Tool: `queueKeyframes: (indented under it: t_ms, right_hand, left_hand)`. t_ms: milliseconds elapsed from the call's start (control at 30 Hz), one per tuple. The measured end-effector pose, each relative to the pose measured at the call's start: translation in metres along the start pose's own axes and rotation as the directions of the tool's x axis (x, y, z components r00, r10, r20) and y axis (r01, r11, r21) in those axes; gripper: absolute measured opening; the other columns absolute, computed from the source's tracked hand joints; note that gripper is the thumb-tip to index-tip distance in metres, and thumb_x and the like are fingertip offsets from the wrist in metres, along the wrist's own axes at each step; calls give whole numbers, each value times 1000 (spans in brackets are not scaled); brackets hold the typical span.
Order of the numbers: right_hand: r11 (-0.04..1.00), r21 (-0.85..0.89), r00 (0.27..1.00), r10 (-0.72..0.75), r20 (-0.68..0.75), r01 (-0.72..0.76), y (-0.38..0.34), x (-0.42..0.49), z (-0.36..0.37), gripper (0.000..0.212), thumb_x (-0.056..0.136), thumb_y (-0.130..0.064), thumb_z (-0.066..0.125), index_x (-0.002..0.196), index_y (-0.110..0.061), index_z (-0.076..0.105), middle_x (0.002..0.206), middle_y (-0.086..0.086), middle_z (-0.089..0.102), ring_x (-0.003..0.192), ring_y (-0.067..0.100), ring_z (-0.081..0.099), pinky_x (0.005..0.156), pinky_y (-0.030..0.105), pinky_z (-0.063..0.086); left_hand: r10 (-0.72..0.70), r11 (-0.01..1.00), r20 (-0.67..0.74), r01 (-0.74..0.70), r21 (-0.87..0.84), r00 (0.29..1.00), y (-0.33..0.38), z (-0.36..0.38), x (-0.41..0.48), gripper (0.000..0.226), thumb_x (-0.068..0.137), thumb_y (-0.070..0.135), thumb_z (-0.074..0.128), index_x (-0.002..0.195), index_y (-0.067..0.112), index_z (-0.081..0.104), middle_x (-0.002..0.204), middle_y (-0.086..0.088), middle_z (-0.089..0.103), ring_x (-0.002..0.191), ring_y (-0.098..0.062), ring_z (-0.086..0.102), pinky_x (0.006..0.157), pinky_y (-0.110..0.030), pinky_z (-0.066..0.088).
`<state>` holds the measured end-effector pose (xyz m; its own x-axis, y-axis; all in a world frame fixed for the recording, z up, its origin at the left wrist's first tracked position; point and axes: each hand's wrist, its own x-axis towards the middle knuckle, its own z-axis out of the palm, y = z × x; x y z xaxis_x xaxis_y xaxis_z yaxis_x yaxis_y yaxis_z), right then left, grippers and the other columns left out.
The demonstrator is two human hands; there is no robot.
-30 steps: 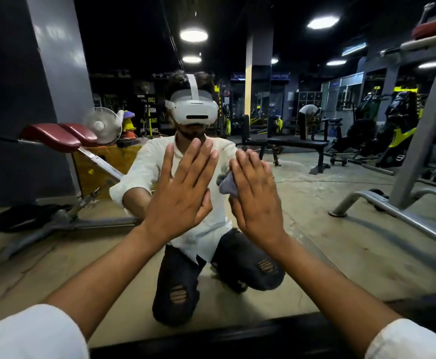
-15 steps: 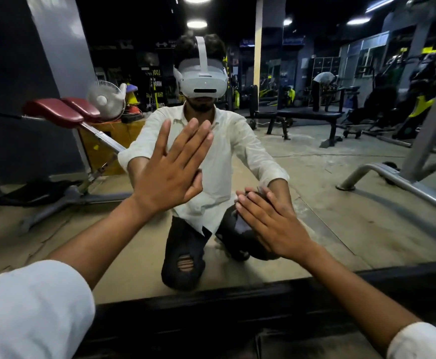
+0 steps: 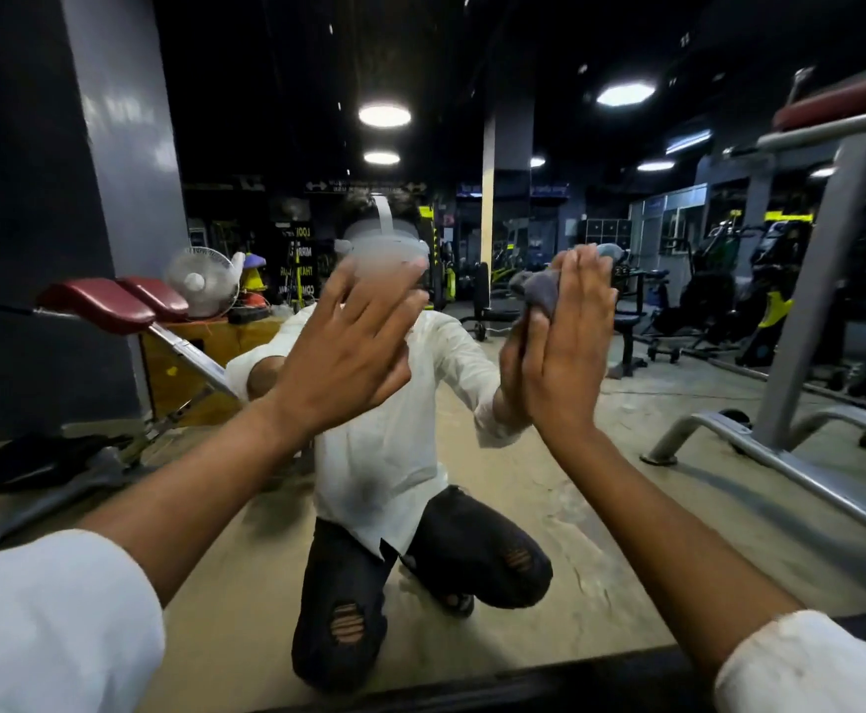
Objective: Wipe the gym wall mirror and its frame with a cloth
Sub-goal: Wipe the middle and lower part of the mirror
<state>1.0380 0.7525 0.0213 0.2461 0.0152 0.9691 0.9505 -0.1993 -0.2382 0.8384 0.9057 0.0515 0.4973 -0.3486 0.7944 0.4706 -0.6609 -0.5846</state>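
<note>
While R hand [image 3: 564,352] presses bunched grey cloth [image 3: 541,293] w/ straight fingers, L hand [image 3: 353,347] lies open-fingered on mirror [image 3: 616,496].

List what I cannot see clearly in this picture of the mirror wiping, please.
- Crumpled grey cloth: head view, mostly covered by the right hand pressing it on the glass.
- Black mirror frame: head view, only the bottom strip shows; picture edges cut off the rest.
- Reflected black wall sign: letters too small and blurred.
- Smears on the large wall mirror: blur hides them.
</note>
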Motion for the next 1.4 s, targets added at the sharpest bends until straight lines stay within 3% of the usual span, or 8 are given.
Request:
queueKeyframes:
  t_ms: [233,400,467,667,767,867,1067,1400]
  right_hand:
    - [916,-62,913,-387,131,397,-11,77,5,61,111,-27,39,166,-6,22,175,13,14,163,26,6,133,46,2]
    - [994,-5,984,109,-143,-111,5,115,-4,61,111,-37,23,167,-12,15,176,6,11,163,21,2,133,43,1]
    - [989,-13,976,143,-165,-147,-19,114,5,62,111,-35,24,167,-10,14,176,8,9,163,24,2,133,45,2]
    - [910,-87,912,-397,105,406,-23,97,10,61,111,-28,37,166,-7,20,175,11,11,163,23,3,133,41,-1]
    - [996,-59,994,-74,-76,69,3,106,-1,60,110,-30,29,166,-12,20,175,7,12,162,18,2,133,42,1]
    - [980,9,964,195,-180,-197,2,77,2,60,110,-32,25,166,-15,16,176,5,11,162,17,-1,133,44,3]
    - [957,9,942,-285,179,288,16,-86,5,67,103,-14,56,162,1,28,173,17,18,162,33,12,130,56,15]
    - [923,-18,869,-355,345,384,69,-161,-8,78,100,-14,61,165,-3,20,175,16,7,163,34,6,131,51,5]
  left_hand:
    - [-99,994,38,97,50,994,-10,10,49,74,108,41,39,170,7,16,178,-15,8,165,-31,6,130,-62,14]
    - [-88,996,24,87,36,996,-10,14,49,75,107,39,44,169,7,19,178,-15,12,165,-32,11,129,-63,17]
    - [-91,995,27,90,32,996,-10,15,49,75,107,39,44,169,7,20,178,-15,12,165,-32,11,129,-63,18]
    - [-87,996,19,86,30,996,-11,13,49,75,107,39,45,169,6,21,177,-16,12,165,-32,11,129,-63,18]
    - [-84,996,33,83,26,996,-10,14,48,74,106,39,45,169,6,22,177,-16,13,165,-33,12,129,-63,18]
    - [-89,996,30,88,32,996,-11,13,49,72,106,36,43,168,5,23,177,-17,15,164,-34,14,128,-64,18]
    - [192,981,139,-194,2,972,38,22,4,72,106,33,33,169,5,14,178,-17,8,165,-36,8,129,-66,16]
    - [206,977,210,-214,16,956,84,34,-51,72,106,33,38,169,4,16,177,-17,14,164,-35,14,128,-68,16]
